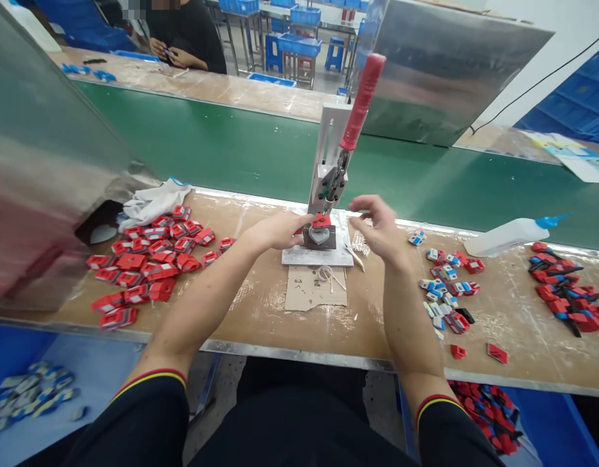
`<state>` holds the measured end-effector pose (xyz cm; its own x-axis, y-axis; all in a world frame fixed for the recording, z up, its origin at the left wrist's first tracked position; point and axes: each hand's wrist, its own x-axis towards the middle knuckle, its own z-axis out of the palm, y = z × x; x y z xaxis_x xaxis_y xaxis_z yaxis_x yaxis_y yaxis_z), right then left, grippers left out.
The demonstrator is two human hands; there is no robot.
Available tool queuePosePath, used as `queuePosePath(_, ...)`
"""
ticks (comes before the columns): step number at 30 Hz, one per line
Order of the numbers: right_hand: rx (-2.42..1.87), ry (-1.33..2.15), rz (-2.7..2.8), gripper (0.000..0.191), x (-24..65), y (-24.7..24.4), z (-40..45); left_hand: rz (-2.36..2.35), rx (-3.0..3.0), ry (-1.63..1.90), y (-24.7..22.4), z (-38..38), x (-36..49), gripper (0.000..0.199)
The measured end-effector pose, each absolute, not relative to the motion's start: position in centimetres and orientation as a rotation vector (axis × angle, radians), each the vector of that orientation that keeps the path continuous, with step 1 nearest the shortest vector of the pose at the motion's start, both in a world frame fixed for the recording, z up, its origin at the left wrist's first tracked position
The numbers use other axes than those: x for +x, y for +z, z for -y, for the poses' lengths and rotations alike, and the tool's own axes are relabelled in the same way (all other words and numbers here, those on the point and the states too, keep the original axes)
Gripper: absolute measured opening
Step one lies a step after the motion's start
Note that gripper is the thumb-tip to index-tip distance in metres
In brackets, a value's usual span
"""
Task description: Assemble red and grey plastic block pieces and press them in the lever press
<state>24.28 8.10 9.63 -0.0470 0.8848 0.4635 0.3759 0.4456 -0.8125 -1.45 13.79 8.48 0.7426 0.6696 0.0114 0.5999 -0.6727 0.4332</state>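
A toggle clamp with a red handle [362, 100] stands upright on a pale metal base plate [292, 257] in front of me. A small red plastic part [321, 221] sits under its plunger, on a grey block [320, 236]. My left hand [278, 231] reaches in from the left with fingers pinched at the fixture, a bit of red showing between thumb and forefinger. Right of the clamp, my right hand [377, 224] hovers with its fingers bent and apart, holding nothing. White-handled nippers [355, 257] lie below it, at the plate's right edge.
Red and grey plastic parts [148, 259] lie heaped at left, beside a white cloth [156, 202]. Blue-white parts [442, 288], a squeeze bottle [506, 237] and red-black parts [566, 292] lie right. A green belt [206, 139] runs behind; across it sits a person [187, 32].
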Motion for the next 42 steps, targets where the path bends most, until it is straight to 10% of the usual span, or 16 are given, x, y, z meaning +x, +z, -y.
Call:
queuePosePath(3, -1.338, 0.666, 1.802, 0.049, 23.6, 4.4, -9.5, -0.960, 2.549, 0.267, 8.3, -14.0, -1.5, 0.062)
queuePosePath(21, -0.978, 1.441, 0.966, 0.048, 29.0, 2.8, -3.6, -0.706, 0.958, 1.332, 3.9, -12.2, -1.9, 0.044)
queuePosePath(29, -1.104, 1.214, 1.203, 0.073, 32.0, 2.6, -3.6, -0.627, 0.799, 1.332, 0.4, -11.2, -1.0, 0.051)
queuePosePath(42, -1.990, 0.338, 1.786, 0.019, 35.5, 4.5, -20.5, -0.757, 0.853, 1.333, -1.2, -10.1, 0.3, 0.061)
